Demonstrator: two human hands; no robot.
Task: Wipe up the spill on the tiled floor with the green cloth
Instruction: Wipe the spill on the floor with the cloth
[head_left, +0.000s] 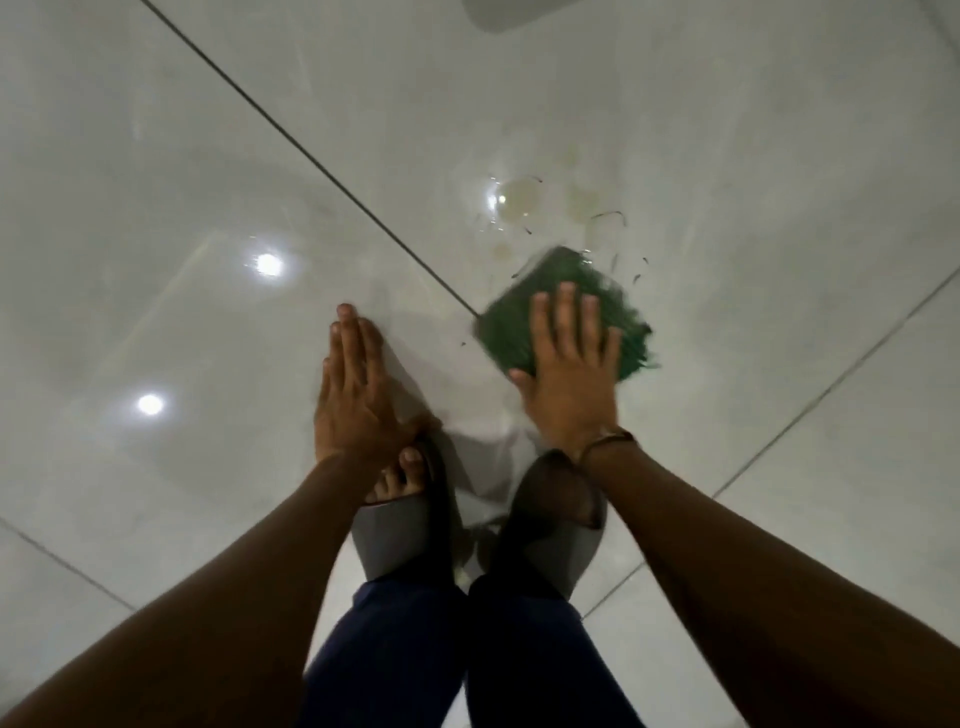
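Green cloth (509, 317) is flat on the tiled floor (156, 182), folded into a rough square and turned like a diamond, and the right hand (569, 371) is pressed down on top of it, palm flat, fingers (566, 312) spread wide and pointing away from the body. It is a press and not a pinch: nothing is curled round the fabric, the hand covers the near right part of the cloth while the far corner and the left edge stick out beyond the fingertips. The cloth's edges look smeared with blur, frayed green at the right side. Just beyond its far corner sits the spill (519, 200), a pale yellowish puddle with smaller drops and a few thin dark specks scattered around it, close to the cloth; whether the corner touches the wet, I cannot tell. The left hand (353, 384) is well to the left of the cloth, open and empty, fingers straight and held together, laid against the bare floor. A dark grout line (311, 158) runs diagonally between the two hands and ends at the cloth's left corner. A thin band (605, 441) circles the right wrist. Down below, two feet in dark open-toed sandals (400, 519) stand side by side between the forearms, with dark blue trouser legs (415, 649) above them. The glossy tiles throw back bright ceiling light spots (267, 265) on the left.
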